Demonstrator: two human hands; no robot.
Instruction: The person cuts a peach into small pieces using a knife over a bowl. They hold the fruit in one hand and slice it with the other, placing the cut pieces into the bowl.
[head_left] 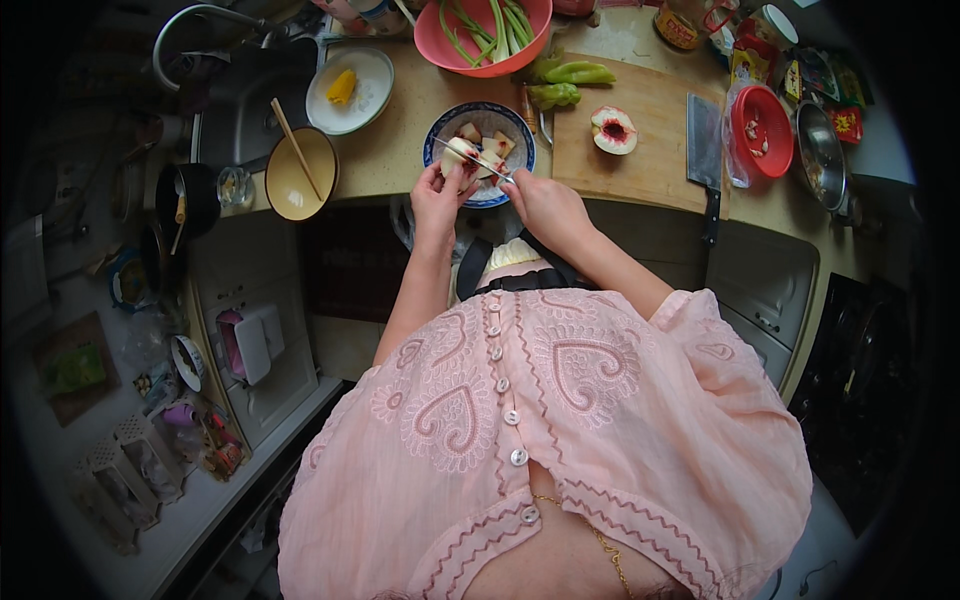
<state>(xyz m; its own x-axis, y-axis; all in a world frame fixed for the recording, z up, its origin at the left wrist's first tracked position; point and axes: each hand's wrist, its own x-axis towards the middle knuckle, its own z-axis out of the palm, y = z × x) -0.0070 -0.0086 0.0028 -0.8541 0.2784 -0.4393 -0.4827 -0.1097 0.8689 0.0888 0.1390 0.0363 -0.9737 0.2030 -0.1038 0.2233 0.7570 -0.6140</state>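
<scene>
Left hand [437,202] curled round a pale piece of fruit [457,153], red in places, I held it over the blue-rimmed bowl [525,130] near the front edge of the counter [390,165]. With my right hand [548,208] I gripped a slim knife [490,170] by its handle, the blade slanting across the fruit. To my mind the cut called for short, light strokes, with my left fingers tucked clear of the edge, since wet flesh could well slip. Staying low over the bowl seemed wise too, so that slices and juice would land inside it.

Cut chunks [499,143] lay in that bowl. To its right, half a fruit [613,131] sat cut face up on the wooden board [640,95], the cleaver [703,140] by the board's right side. Beyond the bowl, a pink basin [428,30] held long green stalks [490,35]. On the left, a white plate [378,80] carried a yellow lump [342,87], and chopsticks [293,145] rested in a cream bowl [286,185]. Far right, a red basket [776,100] held a few white bits [757,130]; beside it stood a steel bowl [822,155], whose contents I couldn't make out.
</scene>
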